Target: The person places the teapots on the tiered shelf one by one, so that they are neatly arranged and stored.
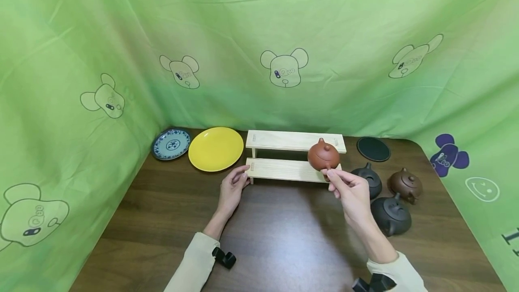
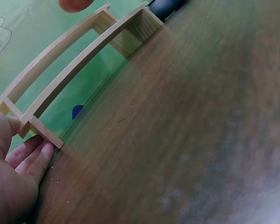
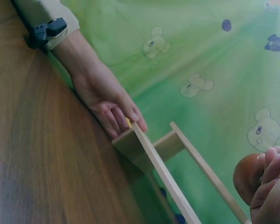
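My right hand [image 1: 352, 193] pinches a reddish-brown clay teapot [image 1: 323, 154] by its handle. The pot is up over the right part of a two-step pale wooden shelf [image 1: 289, 170], overlapping both steps in the head view. In the right wrist view, my fingers partly hide the teapot [image 3: 246, 177]. At the left end of the shelf's lower step, my left hand [image 1: 232, 190] holds on. The left wrist view has the thumb at the board's corner and the other fingers [image 2: 39, 163] around the short leg.
Two black teapots [image 1: 391, 215] and a dark brown teapot [image 1: 405, 184] stand to the right, close to my right forearm. Behind them lies a round black coaster [image 1: 373, 148]. Left of the shelf are a yellow plate [image 1: 216, 149] and a blue patterned plate [image 1: 172, 144]. Green cloth [image 1: 227, 102] hangs around the table.
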A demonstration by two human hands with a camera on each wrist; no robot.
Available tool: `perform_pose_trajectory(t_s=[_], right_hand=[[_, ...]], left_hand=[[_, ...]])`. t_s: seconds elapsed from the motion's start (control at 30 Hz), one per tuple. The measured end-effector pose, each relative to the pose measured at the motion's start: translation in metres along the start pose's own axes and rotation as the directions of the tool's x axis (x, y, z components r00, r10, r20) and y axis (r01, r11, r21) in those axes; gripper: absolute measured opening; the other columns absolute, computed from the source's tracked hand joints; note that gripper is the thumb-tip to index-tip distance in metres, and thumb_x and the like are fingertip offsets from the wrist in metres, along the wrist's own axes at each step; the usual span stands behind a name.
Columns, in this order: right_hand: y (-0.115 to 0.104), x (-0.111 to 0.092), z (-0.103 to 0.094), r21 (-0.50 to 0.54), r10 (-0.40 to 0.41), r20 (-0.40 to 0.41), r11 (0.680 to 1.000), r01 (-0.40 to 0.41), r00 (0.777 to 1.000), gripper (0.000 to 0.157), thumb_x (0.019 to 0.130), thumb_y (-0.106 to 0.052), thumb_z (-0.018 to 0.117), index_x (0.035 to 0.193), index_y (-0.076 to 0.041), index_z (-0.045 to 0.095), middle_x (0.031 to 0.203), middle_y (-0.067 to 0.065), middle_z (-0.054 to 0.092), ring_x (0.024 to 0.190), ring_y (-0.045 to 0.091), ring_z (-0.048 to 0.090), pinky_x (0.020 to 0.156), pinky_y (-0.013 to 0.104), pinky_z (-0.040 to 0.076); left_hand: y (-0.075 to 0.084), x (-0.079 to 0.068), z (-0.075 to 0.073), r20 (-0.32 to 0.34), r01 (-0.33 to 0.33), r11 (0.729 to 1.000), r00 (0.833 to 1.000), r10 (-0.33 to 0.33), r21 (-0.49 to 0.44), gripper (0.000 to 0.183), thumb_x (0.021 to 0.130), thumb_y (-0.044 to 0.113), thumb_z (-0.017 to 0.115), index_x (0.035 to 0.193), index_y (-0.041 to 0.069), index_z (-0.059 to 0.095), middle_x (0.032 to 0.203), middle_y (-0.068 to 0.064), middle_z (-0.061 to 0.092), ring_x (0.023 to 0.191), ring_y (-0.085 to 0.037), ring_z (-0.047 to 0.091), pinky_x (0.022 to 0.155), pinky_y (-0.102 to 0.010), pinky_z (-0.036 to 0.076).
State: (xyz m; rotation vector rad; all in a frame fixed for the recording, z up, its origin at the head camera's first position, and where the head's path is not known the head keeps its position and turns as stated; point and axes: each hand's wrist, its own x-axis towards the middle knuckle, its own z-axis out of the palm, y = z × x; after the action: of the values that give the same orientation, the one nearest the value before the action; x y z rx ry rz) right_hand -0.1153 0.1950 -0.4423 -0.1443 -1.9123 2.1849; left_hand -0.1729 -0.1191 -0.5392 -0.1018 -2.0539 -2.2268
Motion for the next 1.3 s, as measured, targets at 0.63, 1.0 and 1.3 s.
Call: perform_pose_trajectory(t_s=[0.63,1.0,1.3], right_hand=[[0.017,0.017,0.058,0.077,-0.028,0.021,0.997,0.026,0.999,0.011,0.104,0.004,0.074,0.104,0.011,0.083,0.078,-0.003,0.077,0.058,0.001,0.057,0.046,0.009,0.042],[0.023,0.019,0.087,0.094,-0.024,0.053,0.995,0.019,0.998,0.017,0.103,0.004,0.075,0.109,0.019,0.078,0.076,0.001,0.074,0.059,0.003,0.057,0.047,0.01,0.041],[0.029,0.027,0.103,0.124,-0.041,0.079,0.992,0.031,0.996,0.021,0.103,0.002,0.076,0.112,0.021,0.076,0.074,-0.007,0.073,0.058,0.002,0.056,0.046,0.01,0.036]], left_hand=[[-0.001,-0.001,-0.001,0.001,0.001,1.0,1.0,-0.001,-0.006,0.03,0.112,-0.005,0.06,0.14,-0.013,0.066,0.141,-0.033,0.068,0.126,-0.031,0.071,0.106,-0.035,0.065],[0.001,-0.001,0.0,-0.002,-0.006,1.0,1.0,0.006,0.004,0.03,0.111,-0.005,0.061,0.14,-0.012,0.067,0.141,-0.032,0.069,0.127,-0.033,0.071,0.106,-0.034,0.065],[0.002,-0.001,0.001,-0.006,-0.003,1.0,1.0,0.003,0.014,0.029,0.111,-0.004,0.061,0.139,-0.011,0.068,0.14,-0.031,0.07,0.125,-0.031,0.072,0.105,-0.036,0.066]])
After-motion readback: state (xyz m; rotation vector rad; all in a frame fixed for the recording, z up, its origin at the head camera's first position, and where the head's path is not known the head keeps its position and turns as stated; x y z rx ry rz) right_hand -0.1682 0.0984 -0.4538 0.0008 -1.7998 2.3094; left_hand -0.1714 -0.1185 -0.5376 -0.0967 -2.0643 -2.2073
